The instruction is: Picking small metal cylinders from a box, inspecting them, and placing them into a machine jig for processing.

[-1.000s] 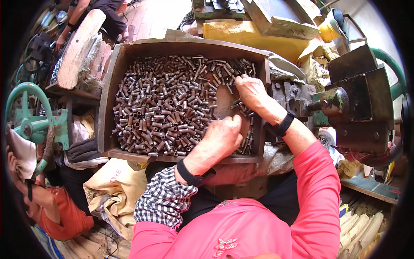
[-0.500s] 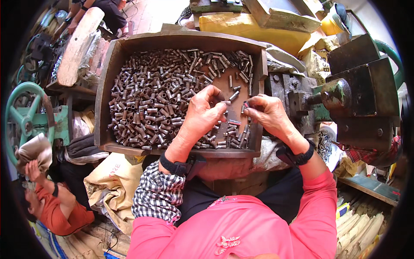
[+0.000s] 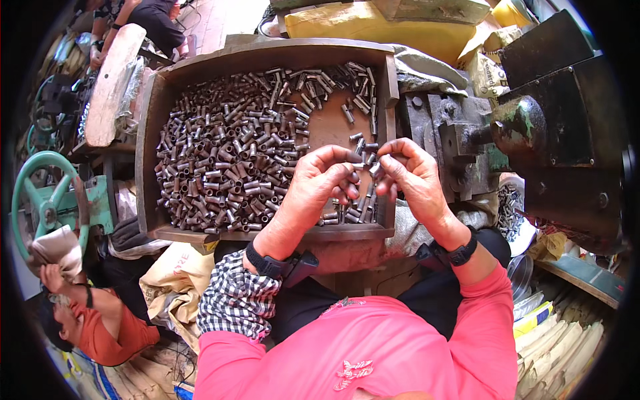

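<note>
A large shallow wooden tray point(image 3: 148, 157) lies before me, with a heap of short dark metal tubes point(image 3: 230, 157) filling its left and middle. Over the tray's right part, my left hand point(image 3: 312, 181) pinches a small metal tube point(image 3: 359, 166) between thumb and forefinger. Opposite it, my right hand point(image 3: 420, 183) grips another short metal tube point(image 3: 375, 170) at its fingertips. The two pieces are close together; whether they touch I cannot tell. More tubes point(image 3: 365, 83) lie loosely along the tray's right wall, and some lie beneath my hands.
A dark heavy machine point(image 3: 550, 143) stands close on the right, near a pale container of metal parts point(image 3: 510, 210). At the left is a green handwheel point(image 3: 47, 200), with a person in orange point(image 3: 110, 333) below it. A tan sack point(image 3: 177, 280) lies by the tray's front left corner.
My hands have drawn closer together, bringing their pieces nearly end to end. The right hand has moved away from the tray's right wall. The whole view has shifted slightly.
</note>
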`<act>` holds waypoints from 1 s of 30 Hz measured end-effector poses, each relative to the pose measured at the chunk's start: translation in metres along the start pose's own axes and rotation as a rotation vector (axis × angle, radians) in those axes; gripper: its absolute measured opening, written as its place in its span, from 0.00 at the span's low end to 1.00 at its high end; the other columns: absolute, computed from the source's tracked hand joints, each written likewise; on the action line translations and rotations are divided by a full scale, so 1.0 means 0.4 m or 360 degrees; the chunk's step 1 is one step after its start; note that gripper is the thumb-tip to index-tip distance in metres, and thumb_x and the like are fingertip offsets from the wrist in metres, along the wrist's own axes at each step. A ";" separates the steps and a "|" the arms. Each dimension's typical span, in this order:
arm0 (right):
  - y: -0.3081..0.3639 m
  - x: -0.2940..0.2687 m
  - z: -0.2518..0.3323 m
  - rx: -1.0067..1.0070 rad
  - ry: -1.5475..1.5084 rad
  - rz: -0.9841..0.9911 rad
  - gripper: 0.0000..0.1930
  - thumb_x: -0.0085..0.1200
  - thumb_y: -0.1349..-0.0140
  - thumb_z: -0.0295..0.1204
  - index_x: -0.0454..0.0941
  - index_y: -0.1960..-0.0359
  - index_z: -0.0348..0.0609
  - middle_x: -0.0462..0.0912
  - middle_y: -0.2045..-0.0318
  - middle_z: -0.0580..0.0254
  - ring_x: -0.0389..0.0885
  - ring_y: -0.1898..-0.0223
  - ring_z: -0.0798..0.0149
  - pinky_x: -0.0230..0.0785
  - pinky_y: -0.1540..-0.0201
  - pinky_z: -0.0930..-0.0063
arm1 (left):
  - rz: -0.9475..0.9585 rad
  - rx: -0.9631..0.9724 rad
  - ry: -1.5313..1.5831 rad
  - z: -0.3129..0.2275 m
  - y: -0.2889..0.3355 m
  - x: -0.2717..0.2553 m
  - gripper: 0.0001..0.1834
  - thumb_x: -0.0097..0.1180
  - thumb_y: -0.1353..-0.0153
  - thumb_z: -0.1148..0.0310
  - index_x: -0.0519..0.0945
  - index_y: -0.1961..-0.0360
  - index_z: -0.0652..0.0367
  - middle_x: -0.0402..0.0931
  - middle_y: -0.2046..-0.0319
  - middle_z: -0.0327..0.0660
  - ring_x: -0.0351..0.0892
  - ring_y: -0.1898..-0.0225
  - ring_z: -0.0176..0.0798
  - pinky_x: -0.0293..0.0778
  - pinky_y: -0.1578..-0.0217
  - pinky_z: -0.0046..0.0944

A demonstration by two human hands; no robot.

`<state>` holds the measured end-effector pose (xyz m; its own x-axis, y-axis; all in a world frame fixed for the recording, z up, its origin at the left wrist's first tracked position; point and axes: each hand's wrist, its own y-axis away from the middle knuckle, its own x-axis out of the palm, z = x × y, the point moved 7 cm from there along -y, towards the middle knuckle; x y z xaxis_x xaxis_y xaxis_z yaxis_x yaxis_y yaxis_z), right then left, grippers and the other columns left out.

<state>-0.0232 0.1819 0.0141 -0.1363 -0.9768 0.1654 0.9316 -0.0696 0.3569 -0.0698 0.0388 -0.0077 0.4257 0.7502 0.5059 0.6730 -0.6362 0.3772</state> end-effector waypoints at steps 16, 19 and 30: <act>-0.004 -0.030 -0.047 0.0088 -0.0273 -0.0071 0.08 0.51 0.38 0.28 0.70 0.63 0.37 0.80 0.74 0.60 0.76 0.81 0.77 0.68 0.82 0.86 | 0.0003 -0.0036 0.0078 0.032 -0.012 0.016 0.09 0.50 0.38 0.71 0.74 0.58 0.63 0.76 0.74 0.38 0.76 0.79 0.29 0.71 0.81 0.25; -0.002 -0.027 -0.033 -0.0024 -0.0319 -0.0055 0.08 0.51 0.38 0.28 0.70 0.62 0.36 0.80 0.74 0.60 0.74 0.82 0.78 0.67 0.82 0.87 | -0.0006 -0.0012 0.0062 0.033 -0.015 0.020 0.09 0.50 0.38 0.72 0.73 0.58 0.63 0.76 0.74 0.39 0.75 0.79 0.29 0.72 0.80 0.25; 0.002 -0.039 -0.010 -0.0088 0.0091 -0.0047 0.08 0.52 0.38 0.29 0.74 0.65 0.34 0.79 0.76 0.62 0.73 0.82 0.80 0.66 0.82 0.87 | -0.0061 -0.0066 0.0265 0.046 -0.018 0.008 0.08 0.50 0.37 0.70 0.74 0.60 0.63 0.75 0.78 0.38 0.71 0.85 0.26 0.65 0.87 0.23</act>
<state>-0.0188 0.1961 0.0082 -0.1459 -0.9840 0.1019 0.9448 -0.1081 0.3095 -0.0621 0.0493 -0.0229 0.2921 0.7361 0.6106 0.6599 -0.6173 0.4285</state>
